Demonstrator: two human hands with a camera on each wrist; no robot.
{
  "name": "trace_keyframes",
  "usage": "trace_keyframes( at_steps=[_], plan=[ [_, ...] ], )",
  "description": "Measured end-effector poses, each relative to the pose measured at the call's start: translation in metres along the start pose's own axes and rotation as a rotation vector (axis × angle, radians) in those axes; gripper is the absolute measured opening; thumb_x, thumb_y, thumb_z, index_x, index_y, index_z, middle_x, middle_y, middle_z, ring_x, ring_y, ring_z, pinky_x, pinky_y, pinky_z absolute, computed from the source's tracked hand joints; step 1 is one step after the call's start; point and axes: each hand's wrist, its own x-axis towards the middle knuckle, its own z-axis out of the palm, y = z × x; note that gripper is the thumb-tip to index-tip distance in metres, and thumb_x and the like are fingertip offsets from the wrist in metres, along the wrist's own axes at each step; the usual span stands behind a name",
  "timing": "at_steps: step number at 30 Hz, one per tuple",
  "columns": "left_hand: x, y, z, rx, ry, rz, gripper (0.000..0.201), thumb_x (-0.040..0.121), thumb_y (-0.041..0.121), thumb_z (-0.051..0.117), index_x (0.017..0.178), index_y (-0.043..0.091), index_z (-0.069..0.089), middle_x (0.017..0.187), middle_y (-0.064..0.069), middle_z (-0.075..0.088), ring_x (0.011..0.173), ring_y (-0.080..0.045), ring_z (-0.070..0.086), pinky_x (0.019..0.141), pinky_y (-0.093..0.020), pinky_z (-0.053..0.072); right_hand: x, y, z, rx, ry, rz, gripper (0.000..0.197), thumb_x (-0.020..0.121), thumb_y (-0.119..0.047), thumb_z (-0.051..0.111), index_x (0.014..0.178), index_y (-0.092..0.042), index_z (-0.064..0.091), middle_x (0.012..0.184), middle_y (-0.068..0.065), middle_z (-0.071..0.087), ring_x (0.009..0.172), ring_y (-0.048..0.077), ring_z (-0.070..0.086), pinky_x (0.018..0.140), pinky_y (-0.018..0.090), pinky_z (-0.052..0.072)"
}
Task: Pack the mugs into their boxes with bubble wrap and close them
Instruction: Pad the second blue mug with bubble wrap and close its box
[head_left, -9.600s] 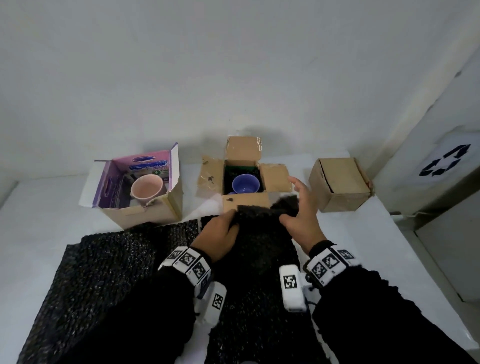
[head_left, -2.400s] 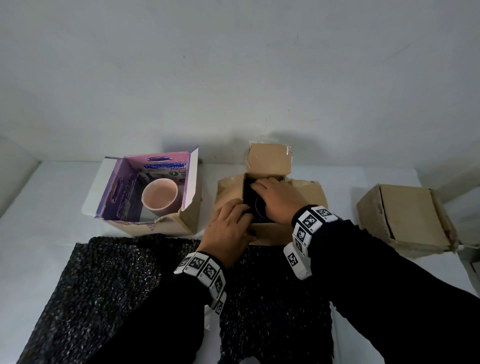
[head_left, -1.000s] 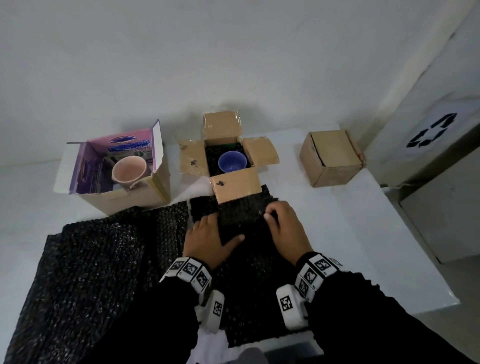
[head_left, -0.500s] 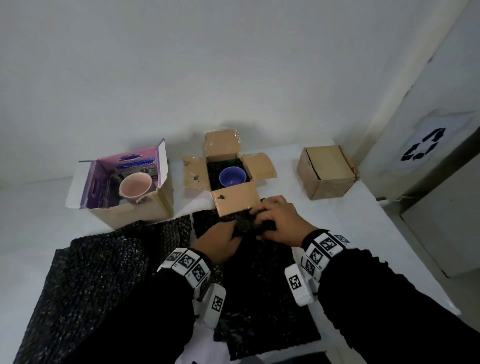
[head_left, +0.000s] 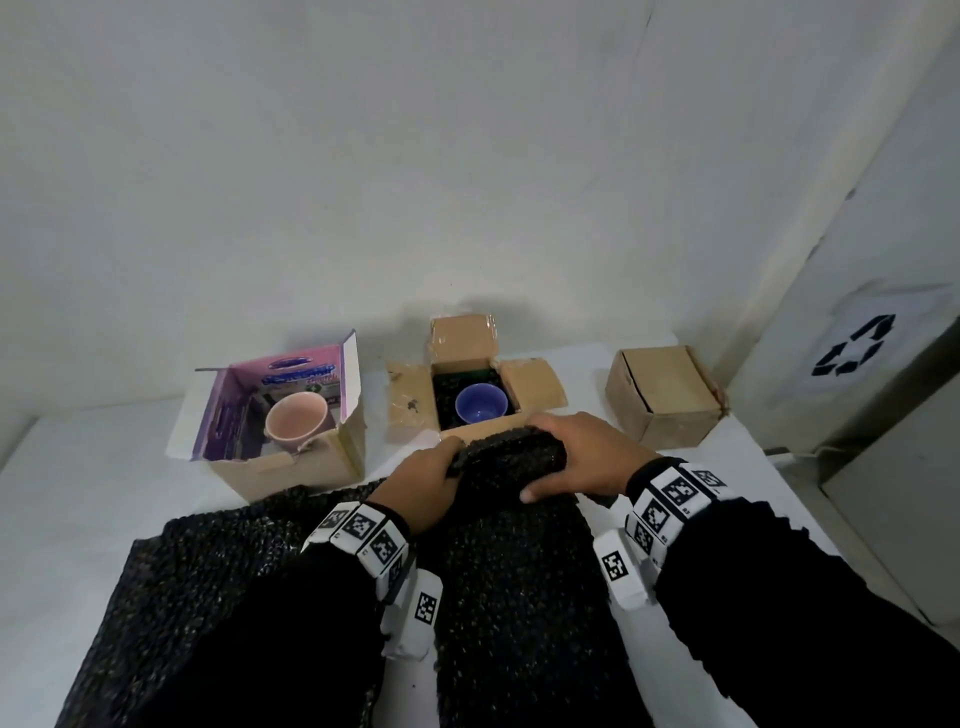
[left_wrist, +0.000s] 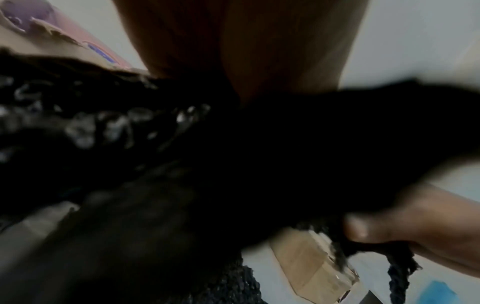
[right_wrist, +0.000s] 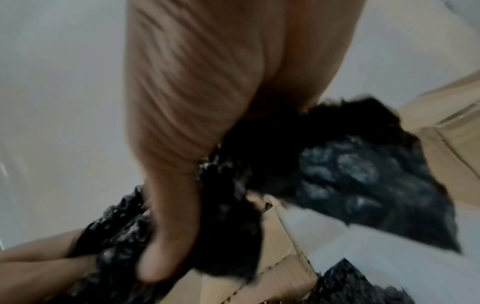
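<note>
A folded wad of black bubble wrap (head_left: 511, 454) is held up between both hands just in front of the open brown box (head_left: 532, 382). My left hand (head_left: 428, 480) grips its left end and my right hand (head_left: 582, 460) grips its right end, thumb underneath. Inside that box a blue mug (head_left: 480, 402) sits upright on black wrap. Left of it, a pink mug (head_left: 297, 421) stands in the open purple-lined box (head_left: 291, 467). In the wrist views the wrap (left_wrist: 259, 164) (right_wrist: 350, 174) fills the space under each palm, blurred.
A closed brown box (head_left: 665, 397) stands at the right rear of the white table (head_left: 78, 493). Large sheets of black bubble wrap (head_left: 208, 597) cover the table's near side. A grey bin with a recycling sign (head_left: 852, 353) stands off the right edge.
Both hands have lifted the bunched wrap off the sheet and carried it forward to the brown box's near flap. A second ago they lay flat on the sheet.
</note>
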Motion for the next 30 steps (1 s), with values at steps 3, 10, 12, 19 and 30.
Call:
trace_keyframes(
  at_steps=[3,10,12,19,30],
  plan=[
    [0.0,0.004,-0.01,0.016,-0.068,0.001,0.046,0.08,0.06,0.063,0.105,0.022,0.06,0.095,0.001,0.066,0.086,-0.016,0.061,0.075,-0.031,0.047,0.008,0.005,-0.01,-0.059,0.004,0.011,0.019,0.084,-0.027,0.072,0.077,-0.039,0.059,0.074,-0.016,0.055,0.063,-0.01,0.054,0.061,0.021,0.037],
    [0.017,-0.001,-0.019,0.032,-0.091,-0.049,0.024,0.096,0.029,0.055,0.113,0.012,0.06,0.107,-0.009,0.066,0.1,-0.025,0.06,0.081,-0.029,0.042,0.023,0.017,-0.017,0.022,0.057,0.126,0.008,0.096,-0.017,0.051,0.091,-0.012,0.054,0.08,0.006,0.065,0.067,0.02,0.062,0.062,0.033,0.048],
    [0.034,-0.006,-0.027,-0.031,-0.07,-0.095,0.025,0.091,0.036,0.061,0.103,0.015,0.056,0.097,-0.007,0.066,0.09,-0.022,0.062,0.076,-0.034,0.046,0.036,0.025,-0.021,0.035,0.064,0.139,0.005,0.098,-0.019,0.05,0.095,-0.014,0.05,0.077,0.004,0.061,0.063,0.018,0.057,0.058,0.031,0.042],
    [0.076,-0.007,-0.044,-0.528,0.193,-0.187,0.018,0.086,0.001,0.048,0.086,0.019,0.044,0.075,-0.006,0.044,0.054,-0.015,0.04,0.045,-0.024,0.036,0.046,0.032,-0.018,0.359,0.247,0.152,0.017,0.097,-0.03,0.051,0.105,-0.023,0.038,0.078,-0.001,0.058,0.042,0.003,0.047,0.05,0.027,0.042],
    [0.112,-0.029,-0.028,-0.294,0.202,-0.175,0.019,0.07,0.021,0.072,0.073,0.038,0.066,0.083,0.01,0.069,0.082,-0.012,0.065,0.082,-0.033,0.054,0.111,0.051,-0.007,-0.107,0.599,0.24,0.03,0.085,-0.007,0.057,0.106,-0.028,0.061,0.102,-0.004,0.046,0.1,0.021,0.036,0.091,0.039,0.034]
  ],
)
